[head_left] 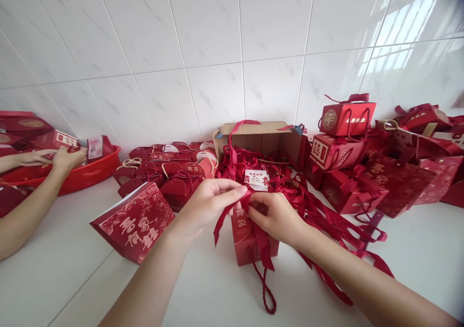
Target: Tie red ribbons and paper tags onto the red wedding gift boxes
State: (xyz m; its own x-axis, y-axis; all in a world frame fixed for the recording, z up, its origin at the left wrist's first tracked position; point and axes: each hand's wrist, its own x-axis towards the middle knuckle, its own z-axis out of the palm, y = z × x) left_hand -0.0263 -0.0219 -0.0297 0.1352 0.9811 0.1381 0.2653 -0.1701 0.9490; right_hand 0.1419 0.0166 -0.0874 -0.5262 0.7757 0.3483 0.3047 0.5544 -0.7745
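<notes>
Just above a small red gift box (242, 247), my two hands meet at a dark red ribbon (264, 247). My left hand (213, 201) pinches the ribbon between thumb and fingertips, and one loose end hangs down on its left. Close by on the right, my right hand (273, 216) has its fingers curled on the same ribbon, whose other end drapes over the box's front. Pale characters are printed on the box. From its near side a twisted cord handle (267, 295) trails onto the white tabletop. The fingers partly hide the box's top and the ribbon's middle.
Behind stands an open cardboard carton (253, 129) with loose ribbons (337, 220) spilling right. Small red boxes (181, 189) and a red paper bag (145, 220) lie left; stacked boxes (344, 153) stand right. Another person's hands (67, 158) work over a red basin (90, 177).
</notes>
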